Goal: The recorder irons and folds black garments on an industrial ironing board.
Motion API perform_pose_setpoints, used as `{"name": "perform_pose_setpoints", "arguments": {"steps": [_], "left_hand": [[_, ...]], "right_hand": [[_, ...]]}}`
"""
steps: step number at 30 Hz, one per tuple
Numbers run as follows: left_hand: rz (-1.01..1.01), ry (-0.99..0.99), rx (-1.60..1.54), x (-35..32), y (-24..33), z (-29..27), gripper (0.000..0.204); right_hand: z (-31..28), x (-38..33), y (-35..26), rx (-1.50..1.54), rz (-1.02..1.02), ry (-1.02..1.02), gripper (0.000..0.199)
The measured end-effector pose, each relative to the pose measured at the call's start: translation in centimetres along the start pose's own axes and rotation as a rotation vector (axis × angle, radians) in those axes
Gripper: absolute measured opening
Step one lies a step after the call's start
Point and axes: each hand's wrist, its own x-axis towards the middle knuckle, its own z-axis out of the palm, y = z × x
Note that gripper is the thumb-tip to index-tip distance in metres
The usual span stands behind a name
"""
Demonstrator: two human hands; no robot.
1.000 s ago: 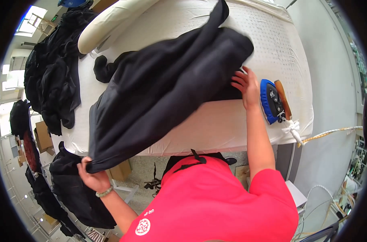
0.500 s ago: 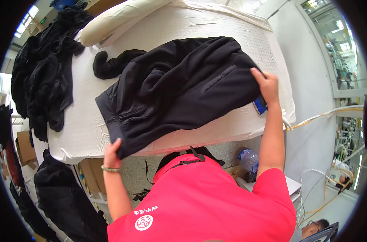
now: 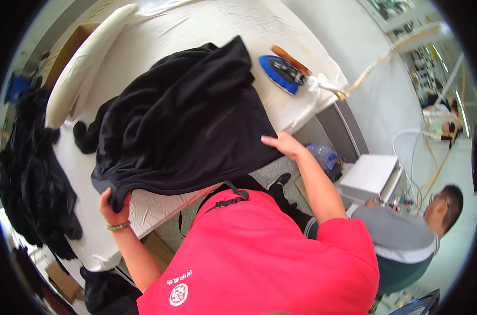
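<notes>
A black jacket (image 3: 180, 121) lies spread and rumpled over a white cloth-covered ironing table (image 3: 207, 21). At its near left corner, my left hand (image 3: 114, 209) is closed round the bunched edge. My right hand (image 3: 288, 146) pinches the hem at the right, thumb on top and fingers hidden beneath the fabric. One sleeve (image 3: 86, 136) reaches out at the left. Beyond the hem rests an iron (image 3: 283, 72) with a blue rim and an orange-brown handle, joined to a pale hose. Neither hand touches it.
A padded pressing arm (image 3: 86, 63) rises at the table's far left. Black garments (image 3: 31, 173) hang over the left edge. At the right, a hose (image 3: 374, 73) runs from the table, and a person in a grey top (image 3: 395, 231) sits near a white box (image 3: 368, 176).
The jacket has been turned and drawn nearer, its hem swinging left and uncovering the iron. Both hands have moved left and lower. The view has turned, bringing the person at right further in.
</notes>
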Motion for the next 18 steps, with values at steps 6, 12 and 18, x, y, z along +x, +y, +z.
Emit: {"name": "perform_pose_setpoints", "arguments": {"steps": [6,12,18], "left_hand": [[0.32,0.352,0.274,1.3,0.4,10.0,0.051],[0.153,0.192,0.772,-7.2,1.2,8.3,0.045],[0.3,0.023,1.612,8.2,9.5,10.9,0.039]], "right_hand": [[-7.9,-12.3,-8.5,0.423,-0.272,0.591,0.056],[-21.1,-19.4,-9.7,0.48,-0.326,0.607,0.052],[-20.3,-0.1,-22.0,0.193,-0.296,0.086,0.035]]}}
